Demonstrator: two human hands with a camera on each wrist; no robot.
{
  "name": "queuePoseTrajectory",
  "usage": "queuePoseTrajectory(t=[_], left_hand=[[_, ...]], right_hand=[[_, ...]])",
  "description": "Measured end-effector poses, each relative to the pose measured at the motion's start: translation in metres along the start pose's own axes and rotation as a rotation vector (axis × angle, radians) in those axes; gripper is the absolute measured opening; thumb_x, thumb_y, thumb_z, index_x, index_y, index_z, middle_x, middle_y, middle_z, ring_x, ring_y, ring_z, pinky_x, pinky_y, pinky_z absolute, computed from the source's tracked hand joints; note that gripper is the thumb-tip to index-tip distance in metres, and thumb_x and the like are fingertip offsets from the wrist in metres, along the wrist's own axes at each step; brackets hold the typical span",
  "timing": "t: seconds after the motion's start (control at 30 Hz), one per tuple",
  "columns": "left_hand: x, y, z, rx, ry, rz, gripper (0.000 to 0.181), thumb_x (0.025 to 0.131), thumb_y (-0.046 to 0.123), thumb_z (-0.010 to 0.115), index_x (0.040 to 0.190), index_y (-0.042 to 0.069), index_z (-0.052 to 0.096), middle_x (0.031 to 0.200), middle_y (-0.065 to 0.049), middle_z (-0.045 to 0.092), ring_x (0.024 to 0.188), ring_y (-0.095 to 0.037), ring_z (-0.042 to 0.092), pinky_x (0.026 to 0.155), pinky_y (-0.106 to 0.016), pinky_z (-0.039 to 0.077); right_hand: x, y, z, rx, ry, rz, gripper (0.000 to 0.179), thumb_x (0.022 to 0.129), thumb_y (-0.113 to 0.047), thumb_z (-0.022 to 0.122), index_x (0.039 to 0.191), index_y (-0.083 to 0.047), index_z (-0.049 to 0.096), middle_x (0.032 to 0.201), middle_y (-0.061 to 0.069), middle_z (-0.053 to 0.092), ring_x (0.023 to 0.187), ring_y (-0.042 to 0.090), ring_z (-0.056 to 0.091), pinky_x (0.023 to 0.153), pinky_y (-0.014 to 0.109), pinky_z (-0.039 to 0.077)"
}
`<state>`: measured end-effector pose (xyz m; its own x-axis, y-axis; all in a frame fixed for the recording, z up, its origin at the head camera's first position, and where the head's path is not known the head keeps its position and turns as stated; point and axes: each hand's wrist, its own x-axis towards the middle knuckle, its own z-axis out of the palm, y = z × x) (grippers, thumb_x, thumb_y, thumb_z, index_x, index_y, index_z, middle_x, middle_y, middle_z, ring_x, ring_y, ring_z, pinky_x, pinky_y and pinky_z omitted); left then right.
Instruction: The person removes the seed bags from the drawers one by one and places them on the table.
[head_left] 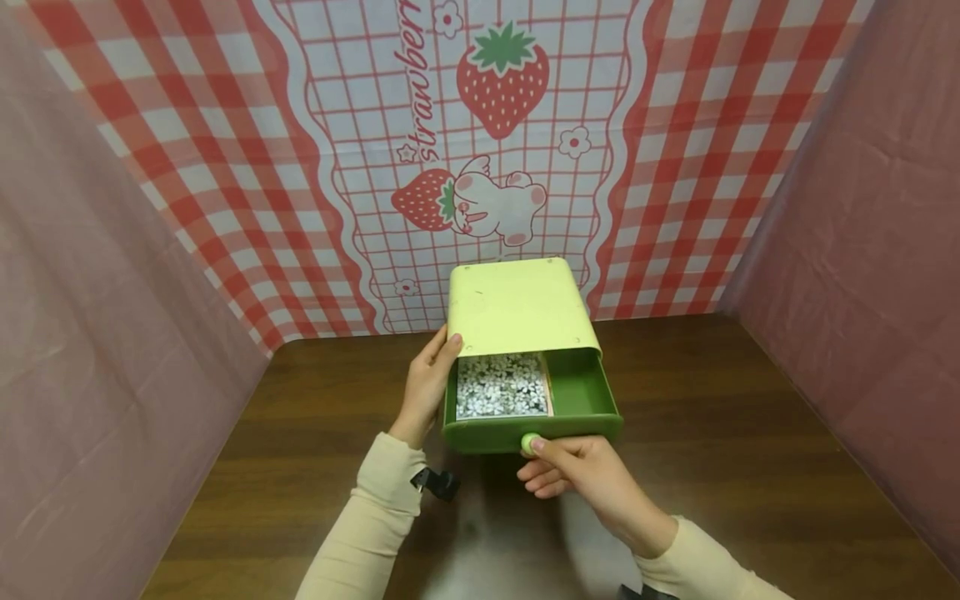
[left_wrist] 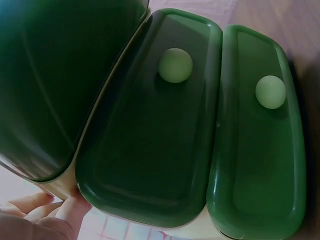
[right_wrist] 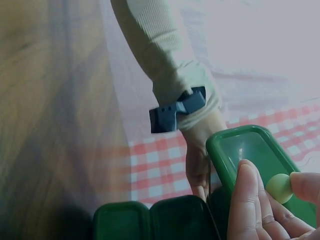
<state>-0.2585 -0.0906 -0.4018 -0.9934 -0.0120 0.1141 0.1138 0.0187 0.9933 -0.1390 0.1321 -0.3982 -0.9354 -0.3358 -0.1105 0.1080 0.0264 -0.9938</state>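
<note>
A small pale yellow drawer cabinet (head_left: 521, 304) stands before me with its green top drawer (head_left: 487, 437) pulled out. My right hand (head_left: 588, 479) pinches that drawer's round light green knob (right_wrist: 280, 188) between thumb and fingers. Against the cabinet's left side lies my left hand (head_left: 429, 379), thumb near the front edge and fingers stretched along the side wall. Inside the drawer, a flat piece with a white floral print (head_left: 504, 387) fills the left part; green drawer floor shows at the right. Below it, the middle drawer (left_wrist: 150, 140) and bottom drawer (left_wrist: 260, 165) are closed, each with a round knob.
The cabinet stands on a dark wooden table (head_left: 735, 433). Close behind it hangs a red-and-white checked cloth (head_left: 697, 167) with strawberry prints. Pink cloth walls (head_left: 862, 267) close off the left and right sides. Dark straps (head_left: 435, 483) are around both wrists.
</note>
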Motion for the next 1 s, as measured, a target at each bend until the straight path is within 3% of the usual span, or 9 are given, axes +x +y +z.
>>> queuePoseTrajectory(t=[0.53, 0.77, 0.87, 1.0], left_hand=[[0.000, 0.001, 0.000, -0.009, -0.009, 0.008, 0.062, 0.098, 0.044, 0.057, 0.151, 0.018, 0.039, 0.158, -0.005, 0.035, 0.146, -0.026, 0.030, 0.121, -0.047, 0.027], [-0.020, 0.035, 0.002, 0.019, -0.013, -0.002, 0.060, 0.100, 0.034, 0.055, 0.151, 0.007, 0.037, 0.157, -0.012, 0.035, 0.146, -0.030, 0.030, 0.121, -0.047, 0.027], [-0.021, 0.036, 0.002, 0.028, -0.010, -0.003, 0.060, 0.101, 0.035, 0.054, 0.151, 0.006, 0.037, 0.157, -0.012, 0.035, 0.146, -0.031, 0.030, 0.120, -0.047, 0.027], [-0.021, 0.035, 0.002, 0.033, -0.009, -0.005, 0.060, 0.101, 0.035, 0.054, 0.151, 0.007, 0.037, 0.157, -0.013, 0.035, 0.146, -0.031, 0.030, 0.120, -0.047, 0.027]], right_hand=[[-0.026, 0.024, 0.007, -0.050, 0.004, -0.007, 0.042, 0.097, -0.025, 0.061, 0.110, 0.015, 0.066, 0.093, 0.026, 0.073, 0.076, 0.023, 0.074, 0.072, 0.043, 0.061], [-0.028, 0.032, 0.007, -0.045, 0.001, 0.002, 0.044, 0.097, -0.025, 0.061, 0.112, 0.016, 0.064, 0.094, 0.027, 0.072, 0.078, 0.024, 0.074, 0.075, 0.047, 0.059], [-0.028, 0.032, 0.006, -0.057, -0.018, -0.006, 0.043, 0.098, -0.025, 0.060, 0.112, 0.016, 0.064, 0.094, 0.028, 0.072, 0.078, 0.022, 0.074, 0.075, 0.046, 0.060], [-0.031, 0.031, 0.002, -0.123, -0.111, -0.035, 0.041, 0.100, -0.023, 0.056, 0.111, 0.015, 0.066, 0.095, 0.026, 0.073, 0.077, 0.018, 0.073, 0.073, 0.042, 0.061]])
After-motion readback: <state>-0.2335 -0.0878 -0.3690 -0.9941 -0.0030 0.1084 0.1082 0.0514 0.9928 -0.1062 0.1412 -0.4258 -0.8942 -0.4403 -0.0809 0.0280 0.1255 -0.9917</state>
